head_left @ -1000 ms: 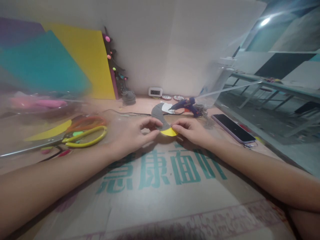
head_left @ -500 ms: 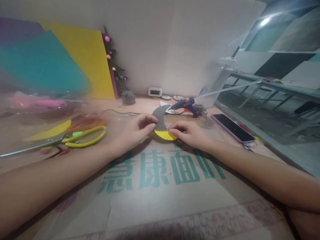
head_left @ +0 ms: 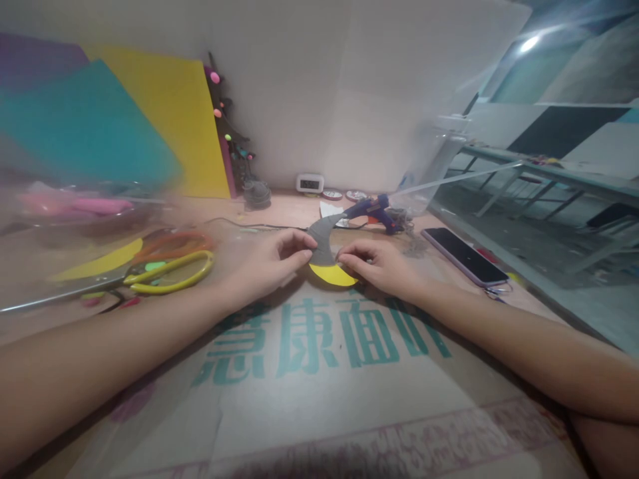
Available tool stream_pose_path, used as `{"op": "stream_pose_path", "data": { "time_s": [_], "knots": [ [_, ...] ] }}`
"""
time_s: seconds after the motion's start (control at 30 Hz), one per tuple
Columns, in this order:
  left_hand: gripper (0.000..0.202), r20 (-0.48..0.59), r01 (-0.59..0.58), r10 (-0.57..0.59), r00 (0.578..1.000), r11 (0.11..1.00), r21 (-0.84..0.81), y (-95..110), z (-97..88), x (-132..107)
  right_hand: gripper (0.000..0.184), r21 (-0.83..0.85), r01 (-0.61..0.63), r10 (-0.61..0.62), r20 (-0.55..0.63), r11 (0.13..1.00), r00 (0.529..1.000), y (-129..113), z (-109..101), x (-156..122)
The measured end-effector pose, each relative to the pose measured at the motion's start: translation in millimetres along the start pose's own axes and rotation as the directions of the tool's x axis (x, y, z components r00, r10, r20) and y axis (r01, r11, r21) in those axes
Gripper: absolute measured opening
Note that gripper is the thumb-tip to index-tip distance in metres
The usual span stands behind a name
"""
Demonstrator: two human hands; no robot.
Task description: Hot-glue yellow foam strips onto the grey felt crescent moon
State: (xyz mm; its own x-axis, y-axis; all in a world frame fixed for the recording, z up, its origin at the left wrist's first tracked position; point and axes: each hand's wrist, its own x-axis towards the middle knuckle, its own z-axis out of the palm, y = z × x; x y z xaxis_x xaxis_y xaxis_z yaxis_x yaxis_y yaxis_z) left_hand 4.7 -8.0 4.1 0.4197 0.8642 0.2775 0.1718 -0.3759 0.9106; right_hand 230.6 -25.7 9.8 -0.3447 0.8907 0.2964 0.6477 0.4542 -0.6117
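Observation:
Between my two hands I hold a curved grey paper cutout (head_left: 323, 241) joined to a yellow crescent piece (head_left: 333, 274). My left hand (head_left: 269, 263) pinches the grey part from the left with thumb and fingers. From the right, my right hand (head_left: 382, 264) pinches the spot where grey and yellow meet. The yellow piece sits low, just above the cardboard sheet with green printed characters (head_left: 319, 372) that covers the table.
Yellow-handled scissors (head_left: 164, 273) and a yellow paper scrap (head_left: 100, 263) lie at the left. A purple glue gun (head_left: 372, 209) and a phone (head_left: 464, 256) lie to the right. Coloured paper sheets (head_left: 124, 126), a small clock (head_left: 309, 183) and a clear plastic container (head_left: 429, 166) stand along the back wall.
The grey cutout has turned more upright and the yellow piece now hangs lower under it. Both hands shifted their pinch slightly and stayed close together.

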Motion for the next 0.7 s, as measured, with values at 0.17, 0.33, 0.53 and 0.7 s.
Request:
{"op": "stream_pose_path", "data": {
  "time_s": [0.17, 0.33, 0.53, 0.7],
  "knots": [
    [0.017, 0.019, 0.01, -0.01, 1.0, 1.0, -0.006, -0.5, 0.6, -1.2, 0.024, -0.031, 0.005, -0.003, 0.056, 1.0, 0.998, 1.6, -0.1, -0.6],
    [0.018, 0.013, -0.022, 0.022, 1.0, 1.0, -0.006, -5.3, 0.1, -0.2, 0.03, 0.025, 0.076, -0.076, -0.002, 0.997, 0.997, 0.0, -3.0, 0.0],
    [0.018, 0.032, -0.056, 0.053, 0.998, 0.994, 0.09, -4.2, -1.0, -1.0, 0.024, -0.039, 0.158, -0.157, 0.016, 0.987, 0.987, -0.6, -2.3, 1.8],
    [0.026, 0.068, -0.122, 0.116, 0.991, 0.987, 0.1, -6.6, -0.1, -2.4, 0.015, -0.006, 0.162, -0.161, 0.042, 0.987, 0.986, -2.9, 2.6, 0.9]
  ]
}}
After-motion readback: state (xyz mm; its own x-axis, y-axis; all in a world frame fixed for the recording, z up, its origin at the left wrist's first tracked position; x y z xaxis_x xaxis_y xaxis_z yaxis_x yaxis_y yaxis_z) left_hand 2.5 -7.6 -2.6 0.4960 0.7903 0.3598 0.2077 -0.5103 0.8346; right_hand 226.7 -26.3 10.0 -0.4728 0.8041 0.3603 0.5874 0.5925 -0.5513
